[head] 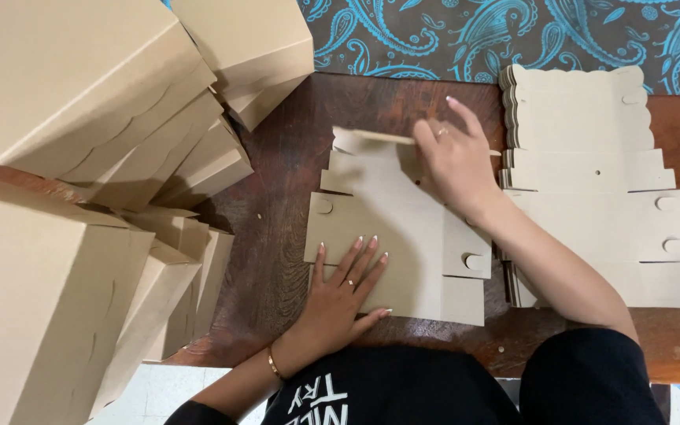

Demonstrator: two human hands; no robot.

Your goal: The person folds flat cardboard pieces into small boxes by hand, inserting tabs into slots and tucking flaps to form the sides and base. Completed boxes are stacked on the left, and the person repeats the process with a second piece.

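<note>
A flat brown cardboard box blank [403,228] lies on the dark wooden table [285,236] in front of me. My left hand [344,295] presses flat on its near part, fingers spread. My right hand [454,161] reaches across to the far end and grips the far flap [371,138], which is lifted up off the table.
A stack of flat box blanks [600,189] lies to the right. Several folded brown boxes [104,94] are piled at the left and back left, more [57,299] at the near left. A blue paisley cloth [513,35] covers the far side.
</note>
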